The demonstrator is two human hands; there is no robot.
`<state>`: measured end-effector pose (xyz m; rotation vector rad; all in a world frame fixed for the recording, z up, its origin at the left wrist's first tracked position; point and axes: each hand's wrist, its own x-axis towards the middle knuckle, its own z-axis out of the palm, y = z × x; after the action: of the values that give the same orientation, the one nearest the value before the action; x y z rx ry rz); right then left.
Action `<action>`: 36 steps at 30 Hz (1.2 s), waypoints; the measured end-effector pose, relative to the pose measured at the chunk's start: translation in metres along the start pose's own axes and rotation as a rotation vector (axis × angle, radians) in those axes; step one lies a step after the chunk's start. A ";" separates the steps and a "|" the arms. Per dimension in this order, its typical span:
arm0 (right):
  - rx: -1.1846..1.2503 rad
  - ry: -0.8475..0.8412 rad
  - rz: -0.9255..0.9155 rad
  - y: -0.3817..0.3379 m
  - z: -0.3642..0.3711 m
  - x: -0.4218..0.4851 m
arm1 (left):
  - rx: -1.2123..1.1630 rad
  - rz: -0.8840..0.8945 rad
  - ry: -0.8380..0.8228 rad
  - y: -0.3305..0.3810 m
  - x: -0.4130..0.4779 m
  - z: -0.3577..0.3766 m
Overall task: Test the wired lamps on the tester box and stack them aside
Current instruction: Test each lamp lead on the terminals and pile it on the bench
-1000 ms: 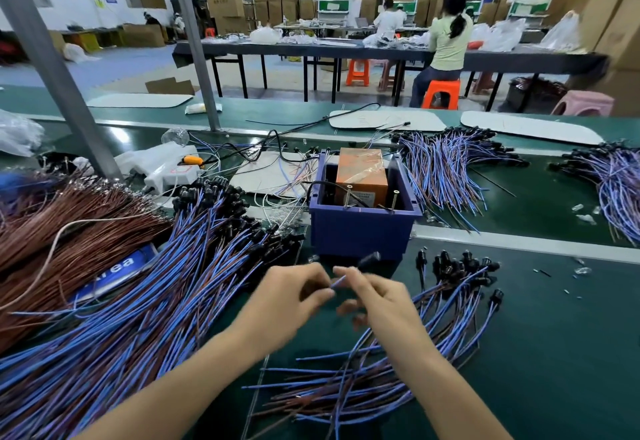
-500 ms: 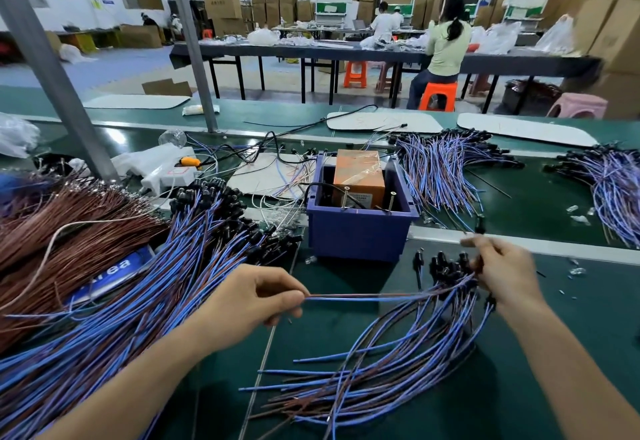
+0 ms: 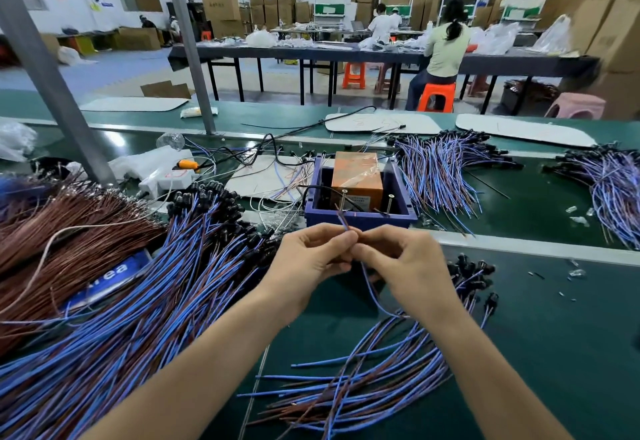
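Observation:
Both hands meet just in front of the tester box (image 3: pixel 360 220), a blue plastic tub with an orange block and two upright metal pins inside. My left hand (image 3: pixel 311 259) and my right hand (image 3: pixel 405 266) pinch one wired lamp (image 3: pixel 372 292) between them. Its blue and brown wire ends stick up above my fingertips toward the box, and the rest loops down under my right hand. The lamp's head is hidden. A big pile of blue-wired lamps (image 3: pixel 145 301) lies to the left. A smaller fanned stack (image 3: pixel 381 380) lies below my right hand.
Brown wire bundles (image 3: pixel 52 232) fill the far left. More blue-wired bundles (image 3: pixel 440 169) lie behind the box, with another bundle (image 3: pixel 609 190) at the right edge. A grey post (image 3: pixel 59 93) rises at left. A white power strip (image 3: pixel 166 178) and cables sit behind the pile. People work at a far table.
My right hand came back from the stack on the right to the middle. Both hands now hold the wire ends together in front of the tester box, raised closer to it.

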<state>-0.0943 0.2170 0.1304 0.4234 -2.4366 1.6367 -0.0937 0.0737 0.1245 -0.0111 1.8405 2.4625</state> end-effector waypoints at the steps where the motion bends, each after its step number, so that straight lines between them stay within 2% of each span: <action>1: 0.052 0.047 0.025 0.004 0.002 0.001 | 0.015 0.004 0.017 -0.002 0.003 0.002; 5: 0.273 0.163 0.186 0.020 0.006 0.003 | 0.051 0.037 0.108 -0.007 0.013 0.004; 8: 0.523 0.285 0.397 0.032 0.002 0.011 | 0.062 0.004 0.125 -0.009 0.025 0.001; 11: 0.546 0.327 0.517 0.042 -0.002 0.020 | 0.150 -0.036 0.146 -0.010 0.039 -0.003; 21: 0.452 0.243 0.482 0.046 0.005 0.025 | 0.239 -0.097 0.175 -0.016 0.062 -0.008; 36: 0.410 0.250 0.440 0.048 0.000 0.028 | 0.310 -0.085 0.154 -0.014 0.062 -0.010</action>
<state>-0.1365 0.2306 0.0963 -0.2822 -2.1025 2.2170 -0.1554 0.0710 0.1052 -0.2629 2.2147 2.1498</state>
